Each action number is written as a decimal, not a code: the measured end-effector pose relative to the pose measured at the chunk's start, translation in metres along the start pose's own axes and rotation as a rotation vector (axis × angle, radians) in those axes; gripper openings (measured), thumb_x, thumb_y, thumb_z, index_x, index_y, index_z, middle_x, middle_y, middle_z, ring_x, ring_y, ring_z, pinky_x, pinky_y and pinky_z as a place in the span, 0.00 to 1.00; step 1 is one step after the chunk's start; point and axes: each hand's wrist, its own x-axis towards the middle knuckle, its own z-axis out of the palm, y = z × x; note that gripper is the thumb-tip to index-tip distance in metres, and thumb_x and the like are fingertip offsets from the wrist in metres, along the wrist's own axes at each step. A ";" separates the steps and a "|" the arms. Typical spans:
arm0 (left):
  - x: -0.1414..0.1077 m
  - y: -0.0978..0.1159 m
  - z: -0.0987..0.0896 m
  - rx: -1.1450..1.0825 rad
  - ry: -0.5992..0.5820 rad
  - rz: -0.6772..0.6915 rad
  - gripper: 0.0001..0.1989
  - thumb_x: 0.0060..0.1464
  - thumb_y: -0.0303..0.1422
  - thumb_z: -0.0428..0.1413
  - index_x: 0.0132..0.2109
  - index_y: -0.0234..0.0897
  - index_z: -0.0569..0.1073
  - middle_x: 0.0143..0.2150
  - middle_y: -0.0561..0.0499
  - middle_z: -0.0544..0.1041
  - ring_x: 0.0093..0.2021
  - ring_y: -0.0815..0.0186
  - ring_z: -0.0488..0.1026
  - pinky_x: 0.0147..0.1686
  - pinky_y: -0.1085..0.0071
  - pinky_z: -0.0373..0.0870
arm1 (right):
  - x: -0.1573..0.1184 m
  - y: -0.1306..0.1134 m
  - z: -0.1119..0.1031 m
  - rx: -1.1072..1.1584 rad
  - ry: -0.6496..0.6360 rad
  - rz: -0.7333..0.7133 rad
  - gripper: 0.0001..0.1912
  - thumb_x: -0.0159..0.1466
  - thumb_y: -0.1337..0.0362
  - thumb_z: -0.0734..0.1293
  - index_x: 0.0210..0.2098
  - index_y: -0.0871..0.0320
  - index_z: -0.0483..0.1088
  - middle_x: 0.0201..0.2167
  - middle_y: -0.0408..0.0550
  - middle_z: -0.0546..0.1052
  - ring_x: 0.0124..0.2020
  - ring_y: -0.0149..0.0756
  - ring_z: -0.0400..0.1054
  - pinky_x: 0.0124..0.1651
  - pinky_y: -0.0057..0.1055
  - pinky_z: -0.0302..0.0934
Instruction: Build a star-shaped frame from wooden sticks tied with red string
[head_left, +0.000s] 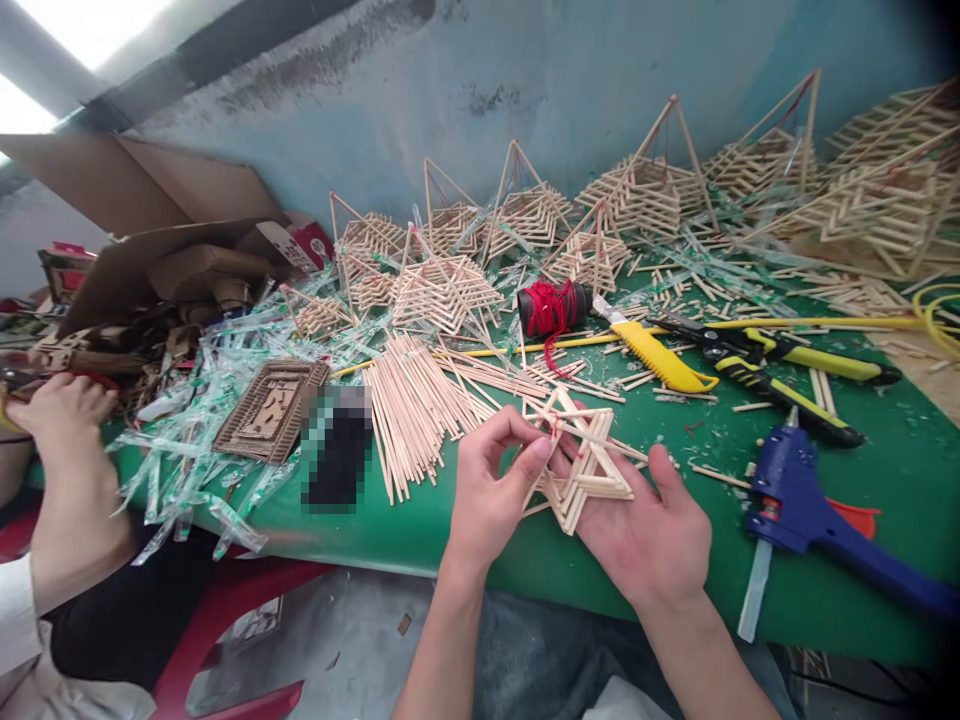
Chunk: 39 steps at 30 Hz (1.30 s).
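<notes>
A star-shaped frame of stacked wooden sticks [600,487] is held above the front edge of the green table. My left hand [496,485] pinches a small red bit at its upper left between thumb and index finger. Palm up, my right hand [649,530] lies under the star, its thumb raised and its fingertips hidden behind the sticks. A fan of loose sticks [424,415] lies left of my hands. Behind them are a spool of red thread [551,308] and a yellow cutter [660,355].
A blue glue gun [814,500] and yellow-black pliers [787,390] lie at the right. Finished star stacks [446,290] line the wall. Plastic wrappers [180,430] and a woven stick tray [270,410] lie left, near another person's arm [79,480].
</notes>
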 end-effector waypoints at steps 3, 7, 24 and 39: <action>0.000 0.001 -0.001 0.015 -0.006 0.002 0.12 0.60 0.37 0.59 0.31 0.36 0.70 0.27 0.50 0.76 0.33 0.63 0.74 0.37 0.68 0.69 | 0.000 0.000 0.001 0.004 0.000 -0.001 0.29 0.68 0.46 0.58 0.62 0.55 0.66 0.61 0.56 0.71 0.65 0.52 0.61 0.67 0.65 0.49; -0.001 0.003 -0.003 0.048 0.018 -0.007 0.13 0.59 0.39 0.59 0.30 0.37 0.70 0.27 0.50 0.76 0.33 0.62 0.75 0.37 0.68 0.70 | 0.000 0.000 0.000 -0.012 -0.006 -0.005 0.29 0.68 0.46 0.58 0.62 0.54 0.67 0.62 0.56 0.70 0.65 0.52 0.61 0.67 0.65 0.49; 0.007 -0.004 -0.046 0.301 0.224 0.074 0.11 0.60 0.35 0.59 0.31 0.35 0.73 0.27 0.51 0.78 0.31 0.67 0.73 0.36 0.71 0.68 | 0.001 0.001 -0.001 0.035 -0.019 0.009 0.28 0.68 0.46 0.59 0.62 0.51 0.67 0.61 0.53 0.72 0.65 0.52 0.62 0.67 0.63 0.50; 0.005 -0.043 -0.053 0.396 0.492 0.287 0.13 0.60 0.37 0.59 0.30 0.36 0.71 0.23 0.55 0.71 0.24 0.70 0.69 0.27 0.74 0.65 | 0.003 -0.001 -0.009 -0.006 -0.010 0.042 0.28 0.67 0.46 0.61 0.59 0.53 0.70 0.59 0.54 0.73 0.63 0.54 0.64 0.66 0.65 0.52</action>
